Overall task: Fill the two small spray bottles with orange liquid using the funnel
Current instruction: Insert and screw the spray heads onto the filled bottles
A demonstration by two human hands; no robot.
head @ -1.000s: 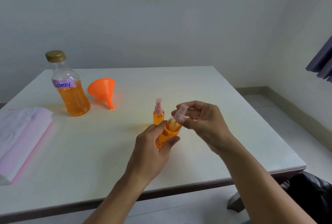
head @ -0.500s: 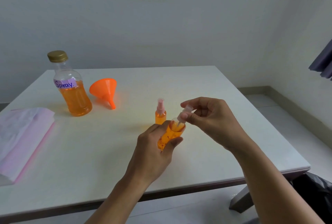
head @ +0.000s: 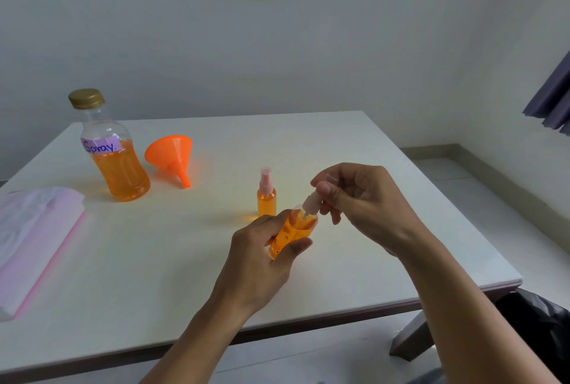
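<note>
My left hand (head: 262,255) grips a small spray bottle (head: 293,229) full of orange liquid, tilted to the right above the table. My right hand (head: 364,204) pinches its pink spray cap (head: 311,203), which sits at the bottle's neck with its tube inside. A second small spray bottle (head: 266,195), capped and full of orange liquid, stands upright just behind. The orange funnel (head: 171,157) lies on its side at the back left. Beside it stands the large bottle (head: 112,152) labelled "Spray", gold cap on, about half full of orange liquid.
A folded white and pink cloth (head: 34,238) lies at the table's left edge. The white table (head: 154,275) ends near me and at the right, with a black bag (head: 536,322) on the floor beyond the corner. A dark curtain (head: 552,100) hangs at right.
My right hand has turned on the spray cap, fingers shifting around it. The held bottle stays tilted in my left hand, hardly moved.
</note>
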